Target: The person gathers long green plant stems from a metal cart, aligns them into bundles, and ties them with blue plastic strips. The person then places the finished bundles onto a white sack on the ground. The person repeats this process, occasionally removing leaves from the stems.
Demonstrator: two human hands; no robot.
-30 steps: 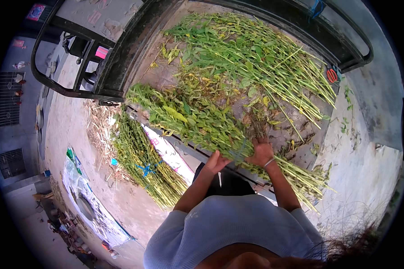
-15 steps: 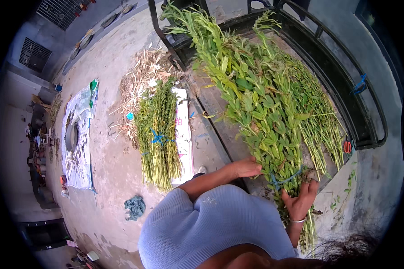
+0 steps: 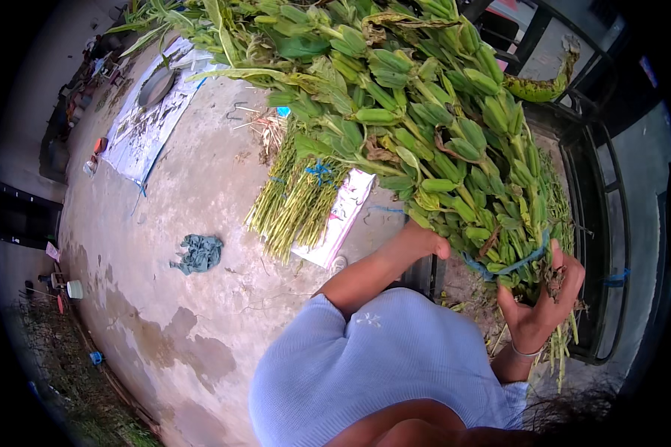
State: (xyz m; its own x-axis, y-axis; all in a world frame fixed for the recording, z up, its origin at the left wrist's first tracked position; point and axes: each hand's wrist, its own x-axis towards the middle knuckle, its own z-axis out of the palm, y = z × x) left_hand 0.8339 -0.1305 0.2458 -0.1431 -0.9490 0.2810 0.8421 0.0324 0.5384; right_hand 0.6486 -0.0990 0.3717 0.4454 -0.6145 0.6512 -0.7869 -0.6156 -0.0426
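The person has just picked up the big green bunch (image 3: 425, 141). Half a second ago it lay on the cart (image 3: 593, 298); now it is up off it, much nearer the person's face. The person has turned too, so the cart now sits at 3 o'clock, and the leafy end hangs out over the floor (image 3: 201, 313). It seems this means the hands now carry the bunch's weight, and the cart does not.

The bunch is long and lies on a slant. Its leafy tips point between 10 and 11 o'clock and run out of sight at the top. Its bare stems point to 5 o'clock. A blue string (image 3: 525, 261) goes around it near the stem end.

The left hand (image 3: 423, 242) is under the bunch, at about 10 o'clock from the string. Its thumb shows, but the leaves hide the other fingers, so nobody can tell how far they are curled. The right hand (image 3: 548, 298) is at 4 o'clock from the string, with thumb and fingers curled around the stem end.

At 10 o'clock from the left hand, tied plants (image 3: 298, 201) lie by a white sack (image 3: 345, 223).
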